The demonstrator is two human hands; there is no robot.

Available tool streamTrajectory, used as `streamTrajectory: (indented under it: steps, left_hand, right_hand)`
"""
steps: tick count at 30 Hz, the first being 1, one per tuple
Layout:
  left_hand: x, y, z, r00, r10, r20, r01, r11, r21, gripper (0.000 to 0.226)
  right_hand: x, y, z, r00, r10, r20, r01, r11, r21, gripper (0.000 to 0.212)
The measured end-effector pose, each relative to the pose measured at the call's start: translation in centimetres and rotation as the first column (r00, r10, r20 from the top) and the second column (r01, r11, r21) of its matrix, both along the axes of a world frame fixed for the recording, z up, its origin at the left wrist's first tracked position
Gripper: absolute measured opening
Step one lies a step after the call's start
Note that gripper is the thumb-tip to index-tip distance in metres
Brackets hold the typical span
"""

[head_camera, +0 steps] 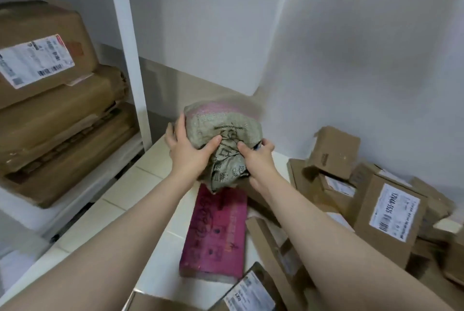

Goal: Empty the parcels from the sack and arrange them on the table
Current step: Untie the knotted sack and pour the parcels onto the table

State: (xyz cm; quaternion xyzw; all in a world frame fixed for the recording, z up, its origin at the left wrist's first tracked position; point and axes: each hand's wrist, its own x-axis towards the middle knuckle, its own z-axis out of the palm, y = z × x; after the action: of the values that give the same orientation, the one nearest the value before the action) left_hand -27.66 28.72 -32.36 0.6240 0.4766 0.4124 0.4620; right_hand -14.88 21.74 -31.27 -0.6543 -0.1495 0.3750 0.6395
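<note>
Woven sack (226, 125), bunched up, gripped on both sides by left hand (185, 152) and right hand (256, 160), above pink parcel (216, 235) lying on white table (155, 177). Brown cardboard parcels (391, 212) heaped at right.

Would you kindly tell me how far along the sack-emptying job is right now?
Looks done: parcels are out, a pink parcel and a heap of cardboard boxes lying on the white table. In hand: the left hand and right hand both grip the bunched-up sack above the pink parcel; whether anything remains inside cannot be told. Left: arranging, since the boxes lie tumbled and tilted against each other.
</note>
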Motion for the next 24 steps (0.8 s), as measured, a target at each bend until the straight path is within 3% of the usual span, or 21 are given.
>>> streamTrajectory:
  steps: [3, 6, 8, 11, 13, 15, 17, 20, 24]
  left_hand:
    - [0.0, 2.9, -3.1, 0.982, 0.042, -0.182, -0.007, 0.983, 0.185, 0.101]
    - [0.4, 5.4, -6.1, 0.908, -0.01, -0.419, 0.171, 0.921, 0.349, 0.08]
    - [1.0, 7.8, -8.7, 0.803, -0.08, -0.591, 0.319, 0.894, 0.313, 0.068]
    - [1.4, 11.5, -12.7, 0.649, -0.058, -0.759, 0.34, 0.914, 0.221, 0.063]
    - [1.8, 13.3, -14.2, 0.607, -0.035, -0.794, 0.309, 0.931, 0.195, 0.066]
    - [2.8, 14.7, -14.6, 0.595, -0.033, -0.803, 0.283, 0.944, 0.171, 0.068]
    - [4.1, 15.5, -14.3, 0.591, -0.048, -0.806, 0.258, 0.957, 0.133, 0.068]
    - [5.6, 15.2, -13.5, 0.583, -0.04, -0.811, 0.213, 0.971, 0.105, 0.067]
    - [5.9, 12.1, -11.7, 0.605, 0.065, -0.794, 0.14, 0.972, 0.187, 0.067]
  right_hand:
    - [-0.2, 4.7, -3.7, 0.999, -0.045, -0.023, 0.043, 0.997, -0.065, 0.05]
    - [0.6, 9.1, -7.2, 0.997, -0.045, -0.067, 0.038, 0.994, -0.1, 0.045]
    - [1.2, 12.0, -9.5, 0.996, 0.013, -0.092, -0.025, 0.992, -0.123, 0.055]
    - [1.1, 14.5, -12.2, 0.986, 0.166, -0.021, -0.167, 0.964, -0.206, 0.059]
    - [1.1, 14.8, -13.0, 0.95, 0.3, 0.082, -0.27, 0.926, -0.263, 0.047]
    - [1.9, 14.7, -13.8, 0.916, 0.379, 0.128, -0.323, 0.89, -0.321, 0.053]
    - [2.8, 13.9, -14.0, 0.917, 0.382, 0.118, -0.314, 0.871, -0.377, 0.061]
    - [3.9, 11.6, -13.2, 0.934, 0.347, 0.086, -0.275, 0.851, -0.447, 0.057]
    - [5.4, 7.9, -11.0, 0.916, 0.34, 0.213, -0.194, 0.841, -0.506, 0.044]
